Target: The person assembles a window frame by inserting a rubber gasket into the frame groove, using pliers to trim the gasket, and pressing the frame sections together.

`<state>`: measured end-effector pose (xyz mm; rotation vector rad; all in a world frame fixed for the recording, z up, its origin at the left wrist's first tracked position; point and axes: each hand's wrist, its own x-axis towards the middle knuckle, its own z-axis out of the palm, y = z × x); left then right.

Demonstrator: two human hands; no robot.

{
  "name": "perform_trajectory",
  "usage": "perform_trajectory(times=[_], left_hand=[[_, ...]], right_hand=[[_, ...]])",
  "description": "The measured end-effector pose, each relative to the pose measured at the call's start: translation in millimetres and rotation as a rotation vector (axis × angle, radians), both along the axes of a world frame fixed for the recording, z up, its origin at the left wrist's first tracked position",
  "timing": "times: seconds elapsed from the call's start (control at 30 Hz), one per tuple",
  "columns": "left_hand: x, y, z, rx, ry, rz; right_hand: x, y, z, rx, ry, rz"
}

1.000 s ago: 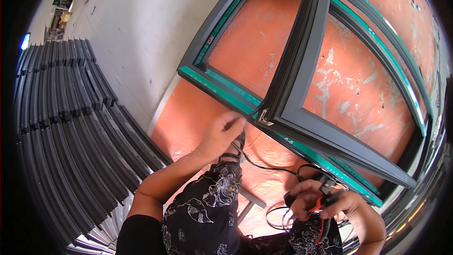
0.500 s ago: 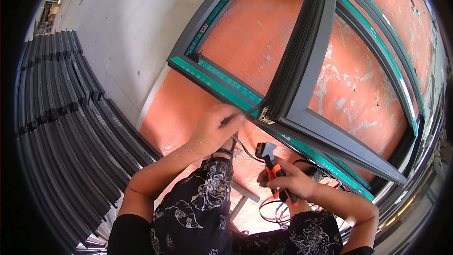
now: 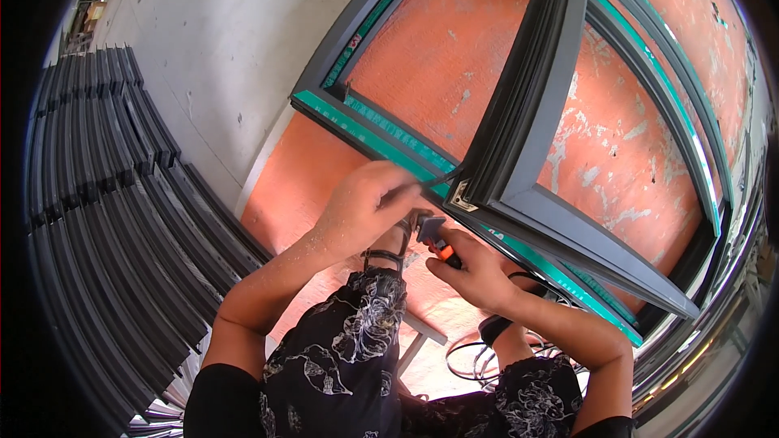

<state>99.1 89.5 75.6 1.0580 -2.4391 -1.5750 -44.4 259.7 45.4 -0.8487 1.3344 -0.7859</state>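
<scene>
Head view: at the middle, left hand (image 3: 369, 203) with thumb and forefinger pressed together, pinching the end of a thin dark strip (image 3: 441, 179). Strip stretched short and nearly straight, from those fingertips up to the near corner of a grey window sash (image 3: 548, 105). At that same corner, a small pale metal corner piece (image 3: 462, 196).

Just below and to the right of the left hand, right hand (image 3: 479, 272) with fingers curled around a hand tool (image 3: 430, 229). Grey head of the tool pointing up toward the left fingertips, below the strip; a bit of orange grip between thumb and fingers. Impossible to tell from this angle whether touching the left hand or not.

Sash lying tilted across a larger dark frame (image 3: 349, 125) with green tape along its edges. Beneath both, an orange surface (image 3: 438, 65) with scuffed grey patches, especially toward the right.

Below the hands, black patterned trousers (image 3: 324, 365) on spread knees, and a dark strapped sandal (image 3: 383, 256) under the left wrist. Between the knees, a grey bar (image 3: 418, 341) and loose black loops (image 3: 449, 361).

Along the left side, a broad stack of long dark profiles (image 3: 122, 211) in stepped rows, beside a pale floor (image 3: 227, 32).
</scene>
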Motion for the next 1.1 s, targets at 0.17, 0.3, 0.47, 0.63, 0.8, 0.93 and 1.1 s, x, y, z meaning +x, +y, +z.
perform_trajectory(times=[0.17,0.3,0.47,0.63,0.8,0.93,1.1], left_hand=[[1.3,4.0,-5.2,0.099,-0.023,0.031],[-0.4,7.9,-6.1,0.076,-0.005,0.051],[-6.4,13.1,-2.4,0.100,0.009,0.057],[-7.7,17.4,-3.5,0.031,-0.014,0.045],[-0.1,19.6,0.9,0.069,-0.040,0.093],[-8.9,15.7,3.5,0.081,-0.033,0.067],[-3.5,0.6,9.6,-0.075,-0.027,-0.039]], right_hand=[[-5.2,16.2,-5.9,0.155,0.004,0.168],[-9.2,35.0,-9.9,0.468,-0.779,0.068],[-4.8,17.4,6.4,0.594,-0.819,0.244],[-0.4,29.0,-13.2,0.559,-1.318,0.207],[-27.3,26.1,-5.8,0.519,-1.084,0.284],[-22.6,24.3,-3.8,0.429,-0.272,0.181],[2.3,-4.1,6.0,0.198,0.036,-0.002]])
